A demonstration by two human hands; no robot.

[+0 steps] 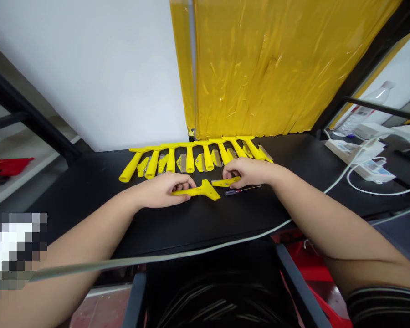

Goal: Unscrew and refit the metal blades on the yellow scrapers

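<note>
My left hand (164, 189) is closed around the grip of a yellow scraper handle (205, 189), its wide flared end pointing right. Between the thumb and fingers of my right hand (242, 172) is a yellow scraper blade clamp (225, 182), held just right of that flared end and apart from it. A small screwdriver (241, 190) with a dark purple grip lies on the black table below my right hand. Beyond both hands stretches a row of yellow scraper handles (171, 159), with yellow clamps and metal blades (183, 162) lying between them.
The black tabletop (177, 228) ends at a front edge, along which a white cable (225, 246) runs. White boxes (376, 168), more cable and a clear plastic bottle (365, 109) are at the right. A white panel and a yellow film-covered panel (259, 68) stand behind the table.
</note>
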